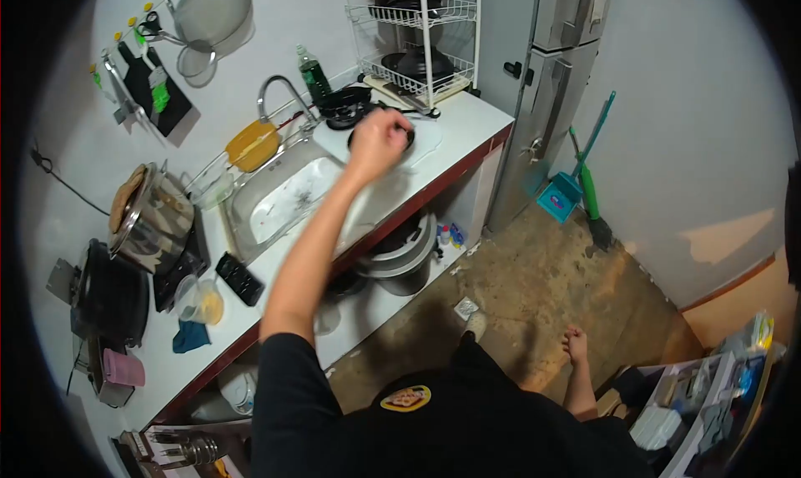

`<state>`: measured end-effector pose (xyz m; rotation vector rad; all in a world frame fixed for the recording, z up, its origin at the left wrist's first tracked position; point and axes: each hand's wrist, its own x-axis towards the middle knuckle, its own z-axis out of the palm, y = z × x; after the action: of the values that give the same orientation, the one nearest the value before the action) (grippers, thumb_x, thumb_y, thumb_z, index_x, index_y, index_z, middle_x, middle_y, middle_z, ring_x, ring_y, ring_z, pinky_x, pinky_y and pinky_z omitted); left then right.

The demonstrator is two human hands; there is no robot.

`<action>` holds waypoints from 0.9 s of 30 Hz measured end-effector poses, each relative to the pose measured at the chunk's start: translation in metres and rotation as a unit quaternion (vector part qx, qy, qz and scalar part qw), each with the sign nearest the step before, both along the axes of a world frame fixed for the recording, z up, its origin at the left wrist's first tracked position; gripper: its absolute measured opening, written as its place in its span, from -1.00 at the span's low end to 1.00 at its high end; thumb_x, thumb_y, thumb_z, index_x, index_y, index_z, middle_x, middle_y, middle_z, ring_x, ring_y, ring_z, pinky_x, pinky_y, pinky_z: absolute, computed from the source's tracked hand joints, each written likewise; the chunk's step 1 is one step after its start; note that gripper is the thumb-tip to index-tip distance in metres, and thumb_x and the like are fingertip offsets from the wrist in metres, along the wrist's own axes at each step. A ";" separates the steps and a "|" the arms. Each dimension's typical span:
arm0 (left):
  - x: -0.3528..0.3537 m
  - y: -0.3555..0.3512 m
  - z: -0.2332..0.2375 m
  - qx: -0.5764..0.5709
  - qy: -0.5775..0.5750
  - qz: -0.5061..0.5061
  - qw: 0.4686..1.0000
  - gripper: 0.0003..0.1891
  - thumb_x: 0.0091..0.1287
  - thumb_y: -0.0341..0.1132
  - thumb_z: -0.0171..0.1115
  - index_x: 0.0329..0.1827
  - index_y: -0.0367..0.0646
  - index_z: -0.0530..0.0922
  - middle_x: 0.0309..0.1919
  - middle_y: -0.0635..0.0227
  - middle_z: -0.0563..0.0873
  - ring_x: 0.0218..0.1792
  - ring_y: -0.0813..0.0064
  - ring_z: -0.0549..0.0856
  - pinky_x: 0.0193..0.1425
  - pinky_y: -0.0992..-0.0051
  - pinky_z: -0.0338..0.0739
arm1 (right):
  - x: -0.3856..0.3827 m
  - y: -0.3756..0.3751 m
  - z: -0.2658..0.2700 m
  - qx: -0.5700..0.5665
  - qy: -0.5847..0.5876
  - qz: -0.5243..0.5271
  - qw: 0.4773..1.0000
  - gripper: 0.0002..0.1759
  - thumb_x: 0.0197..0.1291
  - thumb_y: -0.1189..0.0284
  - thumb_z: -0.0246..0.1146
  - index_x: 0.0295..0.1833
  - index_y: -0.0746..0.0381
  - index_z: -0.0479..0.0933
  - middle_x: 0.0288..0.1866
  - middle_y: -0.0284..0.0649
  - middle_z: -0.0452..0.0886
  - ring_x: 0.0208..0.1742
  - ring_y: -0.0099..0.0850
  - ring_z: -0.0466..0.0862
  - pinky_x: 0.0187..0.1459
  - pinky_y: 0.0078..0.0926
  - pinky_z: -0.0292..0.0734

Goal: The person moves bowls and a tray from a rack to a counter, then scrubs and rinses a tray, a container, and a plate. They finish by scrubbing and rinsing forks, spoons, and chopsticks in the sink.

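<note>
My left hand [380, 144] is raised over the counter to the right of the sink, its fingers curled together; whatever they may hold is too blurred to make out. Partly hidden behind it, a dark round item [407, 139] lies on a white board [427, 136]. Just left of that hand stand black pans [344, 103], near the faucet [279, 82]. Down at my side, my right hand [575, 344] hangs above the floor with fingers curled in and nothing visible in them.
The sink [292, 196] is beside a yellow container [253, 146]. A steel pot [154, 223], a black phone-like object [239, 279] and a blue cloth [191, 337] occupy the left counter. A white rack [455, 11] and fridge [551, 86] stand behind; a teal dustpan [561, 197] leans right.
</note>
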<state>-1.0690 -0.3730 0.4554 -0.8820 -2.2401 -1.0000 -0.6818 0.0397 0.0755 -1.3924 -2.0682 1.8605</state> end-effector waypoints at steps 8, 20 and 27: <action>-0.195 0.020 0.119 -0.080 0.172 0.126 0.974 -0.82 0.08 -0.46 0.12 -0.23 -0.15 0.53 -0.38 0.15 0.51 -0.35 0.17 0.58 -0.22 0.30 0.48 | -0.266 0.063 0.110 0.054 0.201 0.123 0.970 -0.73 0.21 0.44 0.07 0.02 0.23 0.45 -0.27 -0.35 0.54 -0.35 -0.55 0.51 -0.33 -0.60 0.42; -0.412 0.095 0.157 -0.269 0.142 0.036 0.952 -0.22 -0.09 -0.30 0.38 0.29 0.08 0.26 0.25 -0.03 0.27 0.23 -0.02 0.32 0.23 0.23 0.32 | -0.474 0.005 0.216 0.235 0.313 0.241 0.888 -0.71 0.03 0.62 0.19 -0.07 0.22 0.52 -0.25 -0.20 0.57 -0.28 -0.45 0.55 -0.24 -0.59 0.45; -0.468 0.113 0.140 -0.437 0.242 0.088 0.862 -0.09 -0.14 -0.30 0.33 0.37 0.24 0.10 0.28 -0.01 0.25 0.11 0.08 0.49 0.06 0.23 0.50 | -0.611 -0.058 0.315 0.413 0.495 0.316 0.696 -0.67 -0.04 0.67 0.16 -0.08 0.25 0.49 -0.20 -0.12 0.52 -0.15 -0.15 0.51 -0.12 -0.34 0.45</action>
<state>-1.5373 -0.2600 0.5955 -1.0879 -2.2108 0.3821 -1.2931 -0.0179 0.3909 0.5239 -2.1992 0.9598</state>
